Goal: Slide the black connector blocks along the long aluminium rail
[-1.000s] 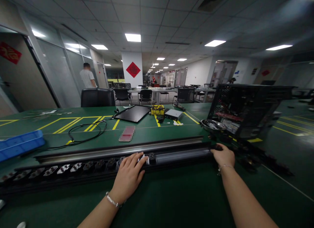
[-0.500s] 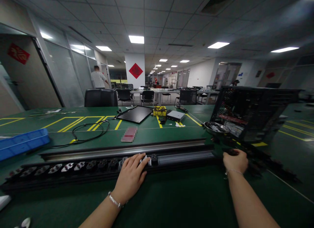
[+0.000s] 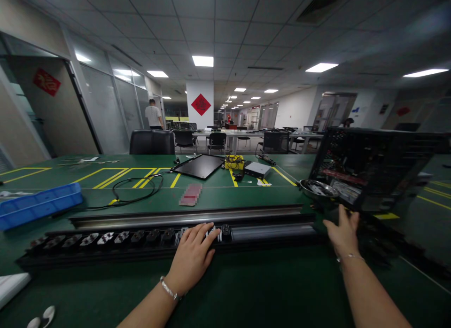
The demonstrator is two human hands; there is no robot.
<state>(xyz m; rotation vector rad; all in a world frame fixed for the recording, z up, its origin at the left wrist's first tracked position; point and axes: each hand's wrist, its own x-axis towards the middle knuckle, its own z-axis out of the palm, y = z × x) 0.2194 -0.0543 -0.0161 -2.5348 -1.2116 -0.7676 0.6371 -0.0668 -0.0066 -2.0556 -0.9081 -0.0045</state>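
Observation:
A long black channel (image 3: 275, 233) lies across the table, with a row of black and silver socket-like modules (image 3: 105, 238) set in its left and middle part. My left hand (image 3: 192, 257) rests on top of it, fingers stretched over the modules near the row's right end; nothing is gripped that I can see. Behind it runs a second long metal strip (image 3: 186, 219). Beyond the channel's right end, my right hand (image 3: 343, 236) hovers with its fingers apart and no object visible in them. Dark small parts (image 3: 380, 248) lie beside that hand, too dim to make out.
An open computer case (image 3: 377, 168) stands at the right, with a metal bowl (image 3: 319, 189) of small parts before it. A blue tray (image 3: 42, 203) sits at the left. Farther back are a cable (image 3: 137, 180), a black flat panel (image 3: 199, 166) and a grey box (image 3: 257, 169).
My right hand has gone from closed, around something dark, to spread fingers, at nearly the same place. The left hand stays on the modules. The view has shifted slightly left.

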